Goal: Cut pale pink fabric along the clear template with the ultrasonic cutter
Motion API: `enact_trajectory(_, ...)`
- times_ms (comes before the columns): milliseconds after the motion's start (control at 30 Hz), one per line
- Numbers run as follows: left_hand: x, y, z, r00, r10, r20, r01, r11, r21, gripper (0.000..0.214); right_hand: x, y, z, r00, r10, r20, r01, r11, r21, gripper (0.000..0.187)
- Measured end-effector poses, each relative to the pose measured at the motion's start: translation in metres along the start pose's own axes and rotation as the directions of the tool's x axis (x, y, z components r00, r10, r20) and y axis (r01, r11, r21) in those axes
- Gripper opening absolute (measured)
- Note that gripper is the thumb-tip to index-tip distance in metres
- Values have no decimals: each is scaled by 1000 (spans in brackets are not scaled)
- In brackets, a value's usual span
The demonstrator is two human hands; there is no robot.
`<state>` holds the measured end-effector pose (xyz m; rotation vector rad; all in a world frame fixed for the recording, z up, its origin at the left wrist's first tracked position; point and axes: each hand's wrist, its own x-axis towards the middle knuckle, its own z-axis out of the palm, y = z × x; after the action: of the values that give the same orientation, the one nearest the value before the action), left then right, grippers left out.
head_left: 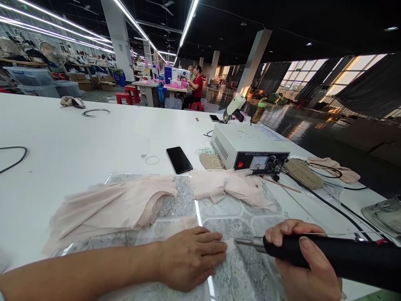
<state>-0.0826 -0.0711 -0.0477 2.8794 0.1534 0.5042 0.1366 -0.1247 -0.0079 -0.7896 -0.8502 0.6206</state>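
Observation:
My left hand [196, 257] lies flat, fingers stretched out, pressing a small pale pink fabric piece [231, 245] onto a marble-patterned board [206, 211]. In my right hand [308, 261] is a black handheld ultrasonic welder [326, 255], fingers and thumb wrapped round its barrel. Its thin metal tip points left at the edge of the fabric piece; whether it touches cannot be made out. Part of a pale pink cloth [181, 225] shows behind my left wrist. Farther back lie a larger pink fabric stack [109, 205] and a second fabric stack [230, 186].
Behind the board stand a control box [250, 146] and a black phone [178, 159]. A black cable [326, 205] crosses the table on the right, near a glass jar [384, 215]. A coiled wire [95, 112] lies far left. A person in red [196, 88] sits at a distant sewing machine.

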Motion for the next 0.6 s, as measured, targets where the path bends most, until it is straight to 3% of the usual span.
enact_trajectory(600, 0, 0, 1, 1000, 4, -1, -3, 1000, 8, 35, 1, 2, 4, 999, 31, -23, -31, 999, -30, 9)
